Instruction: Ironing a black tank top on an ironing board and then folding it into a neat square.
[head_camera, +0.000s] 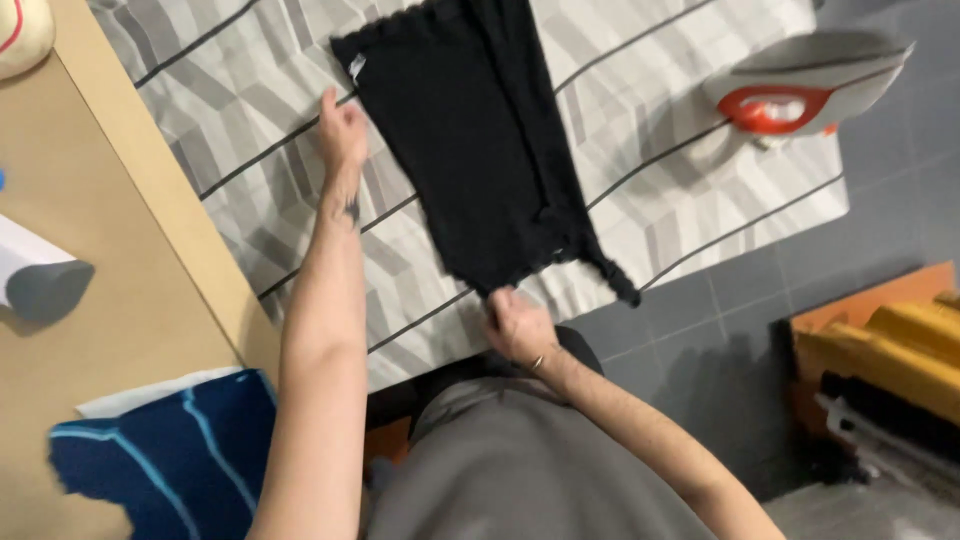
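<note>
Left hand (341, 130) lies spread, touching one black garment's (470, 140) edge, right hand (517, 325) pinches its hem, one iron (800, 90) stands nearby

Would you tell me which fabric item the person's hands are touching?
The black garment on the patterned board; the blue striped cloth lies untouched on the table.

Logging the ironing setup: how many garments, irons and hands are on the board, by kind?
Black garment: 1
Iron: 1
Hands, left hand and right hand, at the garment's edges: 2
Total: 4
</note>
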